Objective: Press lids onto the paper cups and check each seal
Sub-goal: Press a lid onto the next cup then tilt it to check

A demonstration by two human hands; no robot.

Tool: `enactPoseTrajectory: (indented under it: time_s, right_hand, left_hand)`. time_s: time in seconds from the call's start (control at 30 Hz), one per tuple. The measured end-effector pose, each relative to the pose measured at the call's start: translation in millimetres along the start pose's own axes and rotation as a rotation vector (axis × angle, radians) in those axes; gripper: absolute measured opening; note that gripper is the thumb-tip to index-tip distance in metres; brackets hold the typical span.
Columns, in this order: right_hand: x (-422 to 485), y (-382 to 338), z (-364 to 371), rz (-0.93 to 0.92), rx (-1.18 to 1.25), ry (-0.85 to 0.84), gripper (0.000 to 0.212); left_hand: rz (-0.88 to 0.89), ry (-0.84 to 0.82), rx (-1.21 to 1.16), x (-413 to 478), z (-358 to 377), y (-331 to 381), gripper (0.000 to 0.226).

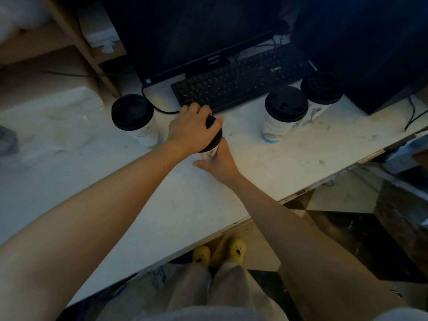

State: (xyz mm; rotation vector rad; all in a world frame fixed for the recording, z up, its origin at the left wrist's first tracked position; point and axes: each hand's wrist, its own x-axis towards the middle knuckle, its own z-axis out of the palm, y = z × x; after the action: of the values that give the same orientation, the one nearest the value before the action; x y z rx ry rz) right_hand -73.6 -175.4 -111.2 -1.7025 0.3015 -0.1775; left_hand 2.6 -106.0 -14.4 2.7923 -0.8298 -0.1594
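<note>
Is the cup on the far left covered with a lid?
Covered: a black lid sits across the whole top of the left cup.

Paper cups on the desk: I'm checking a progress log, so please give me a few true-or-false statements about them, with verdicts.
1. The left hand covers the lid of the middle cup from above. True.
2. The right hand lies flat on the desk, away from every cup. False: it holds the middle cup's side below the lid.
3. The left cup has no lid. False: it wears a black lid.
4. The near right cup and far right cup stand by the keyboard, both lidded. True.
5. One cup lies tipped over. False: all four stand upright.
</note>
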Motion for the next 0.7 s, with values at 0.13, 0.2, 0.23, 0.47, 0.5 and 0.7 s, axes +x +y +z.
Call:
enactPoseTrajectory:
  time_s: [0.13,0.2,0.23,0.47,0.5,0.7]
  right_hand:
    - [8,11,-9,0.026,0.038,-0.145,0.089]
    - [9,13,-7,0.018,0.034,-0.134,0.087]
    - [9,12,-7,0.014,0.030,-0.129,0.086]
    - [4,-24,-18,-0.046,-0.040,-0.033,0.067]
    - [7,-36,-23,-0.084,-0.068,-0.021,0.066]
    - [28,-127,-63,-0.354,-0.405,0.122,0.073]
  left_hand:
    - [0.028,0.041,0.034,2,5,-1,0.048]
    - [0.032,0.042,0.039,2,5,-2,0.047]
    - [0.033,0.033,0.040,2,3,-1,0.047]
    - [0.046,-0.143,-0.102,6,-32,-3,0.047]
    - [0.044,-0.152,-0.126,11,-46,-2,0.048]
    - [-0.076,-0.196,-0.502,25,-151,2,0.066]
